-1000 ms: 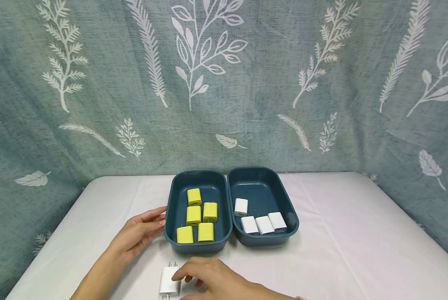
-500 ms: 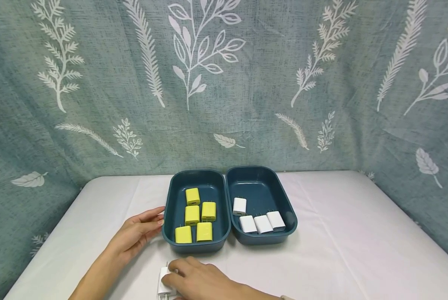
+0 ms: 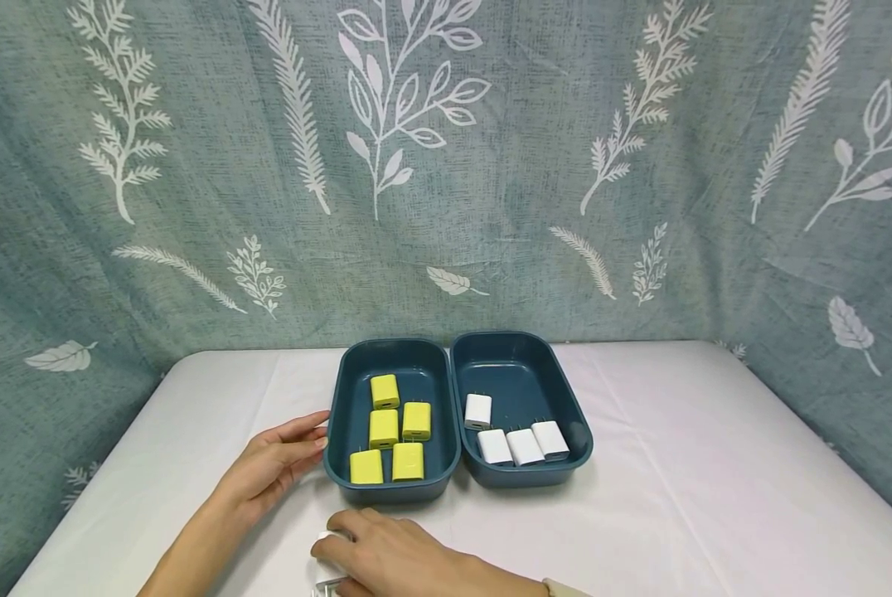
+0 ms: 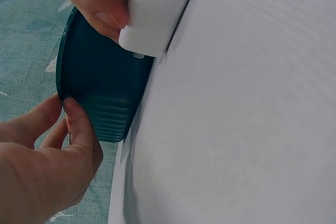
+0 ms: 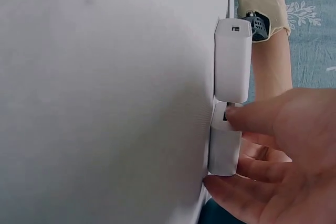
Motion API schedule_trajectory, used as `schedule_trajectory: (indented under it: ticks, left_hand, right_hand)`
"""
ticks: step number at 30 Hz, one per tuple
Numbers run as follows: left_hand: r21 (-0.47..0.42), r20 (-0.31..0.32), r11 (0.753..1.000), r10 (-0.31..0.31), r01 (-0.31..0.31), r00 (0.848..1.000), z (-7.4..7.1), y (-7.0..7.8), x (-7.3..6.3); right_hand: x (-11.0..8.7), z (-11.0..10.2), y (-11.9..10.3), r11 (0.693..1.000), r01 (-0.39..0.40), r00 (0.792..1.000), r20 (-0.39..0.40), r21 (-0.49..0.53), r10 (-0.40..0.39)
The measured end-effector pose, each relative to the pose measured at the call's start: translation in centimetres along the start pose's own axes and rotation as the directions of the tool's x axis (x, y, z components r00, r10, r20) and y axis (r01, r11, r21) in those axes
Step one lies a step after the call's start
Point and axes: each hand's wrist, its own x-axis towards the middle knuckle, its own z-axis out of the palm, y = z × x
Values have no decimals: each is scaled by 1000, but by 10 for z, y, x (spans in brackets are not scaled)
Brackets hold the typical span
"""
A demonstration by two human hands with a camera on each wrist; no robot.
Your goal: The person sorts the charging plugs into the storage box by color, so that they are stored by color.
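My left hand [image 3: 278,464] pinches the left side of a dark blue bin [image 3: 394,495], thumb and finger meeting at its rim in the left wrist view. Several yellow USB charger plugs [image 3: 384,428] lie in that bin. In front of it, my right hand [image 3: 409,554] grips a white USB charger plug [image 5: 226,150] on the table; the thumb lies at its port end and fingers wrap the far end. A second white charger plug [image 5: 233,61] lies end to end with it in the right wrist view. The right hand hides most of the held plug in the head view.
A second dark blue bin [image 3: 521,477] stands against the right side of the first, with several white charger plugs [image 3: 525,446] inside. White cloth [image 3: 670,464] covers the table. A green leaf-patterned curtain [image 3: 506,166] hangs behind.
My right hand has moved slightly left onto the white charger plug, and its fingers have taken hold of it. The left hand stays at the bin.
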Motion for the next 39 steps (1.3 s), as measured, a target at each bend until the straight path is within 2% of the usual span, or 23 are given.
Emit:
schedule_trajectory:
  ticks: [6,16,24,29,33,39]
  left_hand:
    - [-9,5,1000,8,-8,1000,-1,0,1]
    - [-10,-2,1000,3,-3,1000,0,0,1]
    - [0,-19,1000,-7,7,1000,1,1,2]
    - [0,-20,1000,-5,5,1000,1,0,2]
    - [0,-22,1000,-3,3,1000,0,-1,2]
    - [6,-35,1000,-10,10,999,0,-1,2]
  right_hand:
    - [2,0,2,999,10,999,-31,37,-9]
    - [-4,-3,2,991,-39,998,-53,132,46]
    - [-12,-6,1,989,-22,988,-148,146,44]
    - [-18,-8,1,966,7,985,-171,258,39]
    - [-26,-10,0,957,47,976,-218,285,17]
    - [-38,-17,0,937,25,967,-247,349,66]
